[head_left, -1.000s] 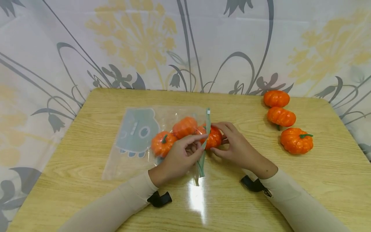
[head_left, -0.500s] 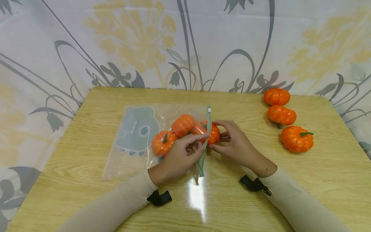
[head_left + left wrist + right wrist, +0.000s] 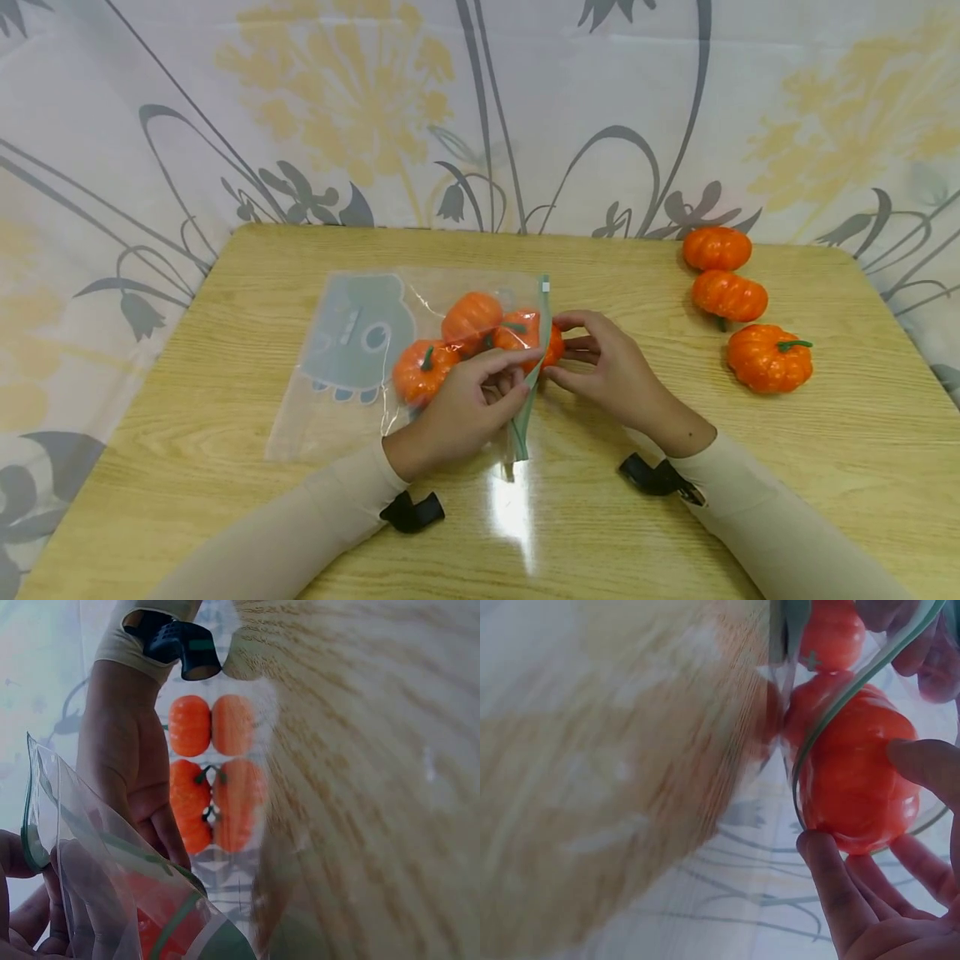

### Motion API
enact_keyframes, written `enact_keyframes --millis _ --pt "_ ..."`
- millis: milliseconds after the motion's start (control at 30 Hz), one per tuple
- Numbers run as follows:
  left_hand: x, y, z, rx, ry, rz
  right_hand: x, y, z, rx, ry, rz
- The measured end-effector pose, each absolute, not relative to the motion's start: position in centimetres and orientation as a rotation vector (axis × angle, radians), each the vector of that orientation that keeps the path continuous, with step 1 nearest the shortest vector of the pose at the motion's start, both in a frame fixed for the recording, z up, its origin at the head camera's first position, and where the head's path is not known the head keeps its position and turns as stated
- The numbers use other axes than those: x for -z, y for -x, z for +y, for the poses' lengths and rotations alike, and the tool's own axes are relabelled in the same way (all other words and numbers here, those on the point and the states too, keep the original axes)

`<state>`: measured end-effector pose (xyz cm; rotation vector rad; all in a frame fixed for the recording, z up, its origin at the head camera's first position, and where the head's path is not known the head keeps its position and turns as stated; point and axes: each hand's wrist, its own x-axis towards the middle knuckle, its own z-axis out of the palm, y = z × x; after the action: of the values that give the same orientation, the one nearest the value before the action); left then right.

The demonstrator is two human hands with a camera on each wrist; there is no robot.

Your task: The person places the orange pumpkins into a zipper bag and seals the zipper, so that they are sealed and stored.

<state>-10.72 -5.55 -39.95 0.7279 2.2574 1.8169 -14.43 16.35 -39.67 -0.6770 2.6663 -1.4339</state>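
A clear zip bag (image 3: 337, 433) with a green edge and a blue cartoon print lies flat, its mouth facing right. Two orange toy pumpkins (image 3: 423, 372) lie inside it. My left hand (image 3: 468, 400) pinches the upper layer of the bag's mouth and lifts it. Another orange pumpkin (image 3: 859, 772) sits mostly within the mouth, its right end sticking out past the green edge. Thumb and fingers of my right hand (image 3: 611, 371) grip that end. In the left wrist view, the raised bag film (image 3: 97, 862) partly covers the left fingers.
Three more orange pumpkins stand in a row at the right: a far one (image 3: 717, 248), a middle one on its side (image 3: 729, 296) and a near one (image 3: 769, 358). Behind the wooden table (image 3: 300, 533) hangs a flower-patterned cloth (image 3: 525, 108).
The gripped pumpkin has slid left, further into the bag, with my right hand following slightly. My left hand keeps its hold on the bag's edge.
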Motion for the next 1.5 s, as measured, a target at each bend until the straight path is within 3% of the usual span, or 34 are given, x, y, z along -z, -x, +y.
enact_keyframes --millis 933,1500 --pt "40.06 10.68 -5.45 -1.841 -0.738 2.214 39.75 14.56 16.38 1.304 0.572 2.747" --pt "40.13 10.83 -5.52 -1.824 -0.741 2.22 40.29 14.56 16.6 1.288 0.684 2.708"
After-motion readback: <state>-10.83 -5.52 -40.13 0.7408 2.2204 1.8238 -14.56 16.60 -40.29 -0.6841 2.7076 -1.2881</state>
